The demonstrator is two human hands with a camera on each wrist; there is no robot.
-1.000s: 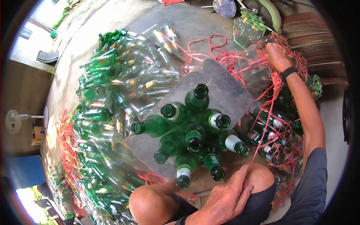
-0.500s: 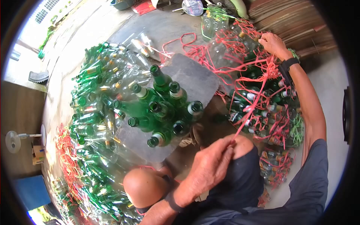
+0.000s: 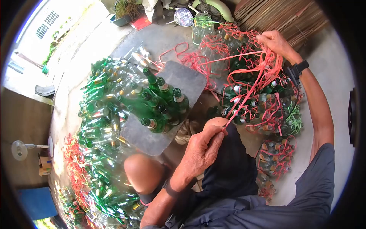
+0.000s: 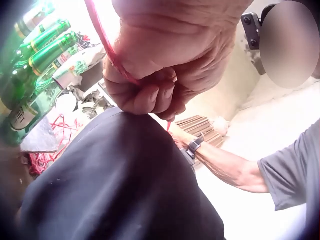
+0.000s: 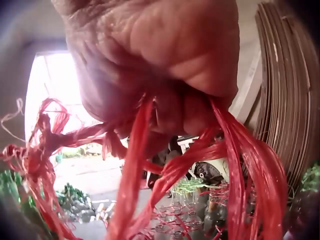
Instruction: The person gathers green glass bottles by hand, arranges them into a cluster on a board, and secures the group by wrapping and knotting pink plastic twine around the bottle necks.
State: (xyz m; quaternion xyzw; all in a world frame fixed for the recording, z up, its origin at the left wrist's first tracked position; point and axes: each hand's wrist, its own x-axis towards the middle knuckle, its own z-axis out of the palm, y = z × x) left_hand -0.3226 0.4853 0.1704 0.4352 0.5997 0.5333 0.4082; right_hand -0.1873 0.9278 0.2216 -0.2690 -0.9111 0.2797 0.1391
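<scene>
My left hand [image 3: 202, 152] pinches a strand of red plastic twine [image 3: 244, 106] above my knee; in the left wrist view its fingers [image 4: 145, 97] curl round that strand. Up at the right, my right hand [image 3: 276, 44] grips a tangled bunch of the same twine, whose loose strands [image 5: 250, 165] hang below the fist in the right wrist view. A taut length runs between the two hands. In front of my knees, a cluster of green glass bottles [image 3: 152, 100] stands upright on a grey slab [image 3: 187, 78], apart from both hands.
Many loose green and clear bottles [image 3: 101, 114] lie heaped at the left. Bottle bundles tied with red twine [image 3: 276, 154] stand at the right. A red twine heap [image 3: 74, 156] lies at far left. Stacked brown sheets [image 3: 282, 19] lean at the back right, and a fan [image 3: 20, 150] stands left.
The head view has shifted, so the slab and bottles appear farther left and smaller. My right hand has drawn the twine bunch up off the bundles; the left still pinches its strand.
</scene>
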